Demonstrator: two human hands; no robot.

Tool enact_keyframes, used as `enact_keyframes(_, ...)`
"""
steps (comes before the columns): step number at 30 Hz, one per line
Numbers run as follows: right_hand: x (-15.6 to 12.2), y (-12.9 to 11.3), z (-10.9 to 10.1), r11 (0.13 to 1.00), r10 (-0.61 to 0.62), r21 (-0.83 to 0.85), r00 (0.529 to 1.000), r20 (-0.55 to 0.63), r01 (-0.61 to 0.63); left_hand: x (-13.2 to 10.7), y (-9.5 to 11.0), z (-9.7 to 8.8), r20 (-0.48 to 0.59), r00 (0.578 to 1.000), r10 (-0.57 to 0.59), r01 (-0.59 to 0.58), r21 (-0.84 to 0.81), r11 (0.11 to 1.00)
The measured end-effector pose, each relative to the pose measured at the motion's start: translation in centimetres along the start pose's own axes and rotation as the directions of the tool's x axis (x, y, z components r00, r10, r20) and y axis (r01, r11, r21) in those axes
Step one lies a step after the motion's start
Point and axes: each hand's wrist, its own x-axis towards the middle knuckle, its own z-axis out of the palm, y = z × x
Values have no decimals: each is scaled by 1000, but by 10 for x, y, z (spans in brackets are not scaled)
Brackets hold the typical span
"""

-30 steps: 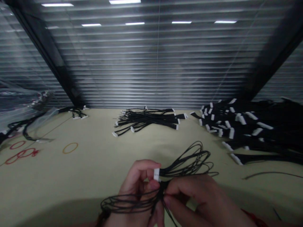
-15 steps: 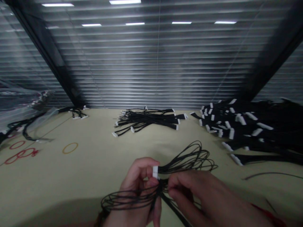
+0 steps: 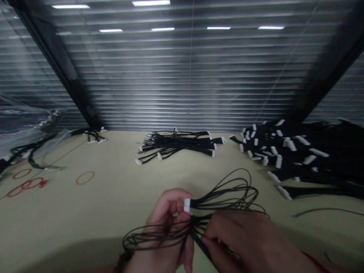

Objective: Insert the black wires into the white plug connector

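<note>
My left hand is closed round the middle of a bundle of thin black wires, pinching its white connector between thumb and forefinger. The wires loop out to the right above the table and to the left below my hand. My right hand is closed on the same wires just right of the left hand, fingers pinched at the crossing point.
On the beige table lie a flat heap of black wire harnesses at the back centre, a large pile with white connectors at the right, and rubber bands at the left. Window blinds stand behind.
My right hand has slid slightly lower and right along the wires. The loop on the right has spread a little wider. The left hand keeps its grip.
</note>
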Motion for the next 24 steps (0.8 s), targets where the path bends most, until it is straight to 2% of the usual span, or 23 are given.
enact_keyframes(3,4,-1,-10,965,150,198,980,130,-174,-2,2,1,-5,1000,-23,23,-5,1000)
enact_keyframes(7,7,-2,-18,928,259,223,947,189,-299,-2,1,1,32,999,-14,15,-12,1000)
enact_keyframes(10,6,-2,-16,927,277,199,939,205,-317,1,-3,-1,40,999,4,-5,20,1000)
enact_keyframes(13,6,-3,-15,951,252,147,957,141,-272,5,-7,-2,65,997,42,-44,21,999)
enact_keyframes(15,10,-1,-24,926,264,224,945,192,-304,7,-8,-2,50,998,32,-35,58,998)
enact_keyframes(16,12,2,-32,873,276,332,923,270,-358,7,-7,-2,27,1000,16,-18,90,996)
enact_keyframes(17,15,7,-43,776,256,471,892,373,-420,8,-6,-2,8,1000,4,-5,114,993)
enact_keyframes(18,18,13,-54,631,242,598,858,452,-493,8,-5,-2,-9,1000,-6,7,130,992)
enact_keyframes(19,20,20,-66,448,169,724,845,507,-524,8,-3,-2,-19,1000,-15,17,142,990)
enact_keyframes(20,21,28,-77,295,107,826,876,470,-480,8,-2,-2,-23,1000,-21,24,151,988)
enact_keyframes(21,22,36,-87,290,161,875,921,355,-388,7,0,-2,-31,999,-28,33,164,986)
enact_keyframes(22,21,44,-95,342,189,885,946,264,-316,7,1,-1,-38,999,-38,44,177,983)
enact_keyframes(24,20,59,-106,559,236,808,970,60,-186,6,2,-1,-46,998,-52,61,206,977)
